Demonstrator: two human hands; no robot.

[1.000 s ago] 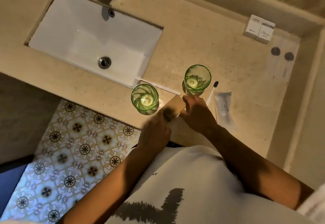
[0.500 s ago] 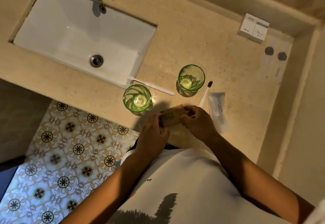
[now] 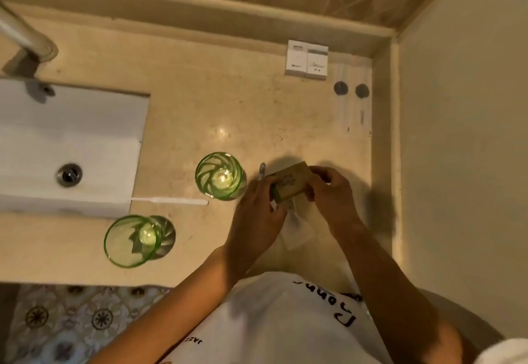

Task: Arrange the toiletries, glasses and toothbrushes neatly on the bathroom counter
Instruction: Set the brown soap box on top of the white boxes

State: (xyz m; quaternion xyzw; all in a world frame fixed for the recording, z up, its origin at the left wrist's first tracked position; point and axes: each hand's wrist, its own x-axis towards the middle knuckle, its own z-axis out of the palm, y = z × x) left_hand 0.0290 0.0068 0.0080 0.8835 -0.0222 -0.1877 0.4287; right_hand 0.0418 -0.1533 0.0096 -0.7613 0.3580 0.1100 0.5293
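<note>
My left hand [image 3: 257, 215] and my right hand [image 3: 331, 192] both hold a small brown carton [image 3: 290, 185] above the beige counter [image 3: 200, 106]. Two green glasses stand upright: one [image 3: 219, 175] just left of the carton, the other [image 3: 131, 240] near the front edge. A white toothbrush [image 3: 170, 200] lies flat between them beside the sink. A second toothbrush shows only its bristled head [image 3: 262, 170] past my left fingers. A clear sachet [image 3: 297, 229] lies under my hands, mostly hidden.
A white sink [image 3: 71, 135] fills the left, with the faucet [image 3: 25, 38] behind it. Two white boxes [image 3: 306, 59] stand at the back by the wall, with two dark round caps [image 3: 351, 89] on a clear wrapper to their right. The wall closes the right side.
The view has swung right and closer. Both hands have carried the carton to the right, past the farther glass, and now hold it over the sachet.
</note>
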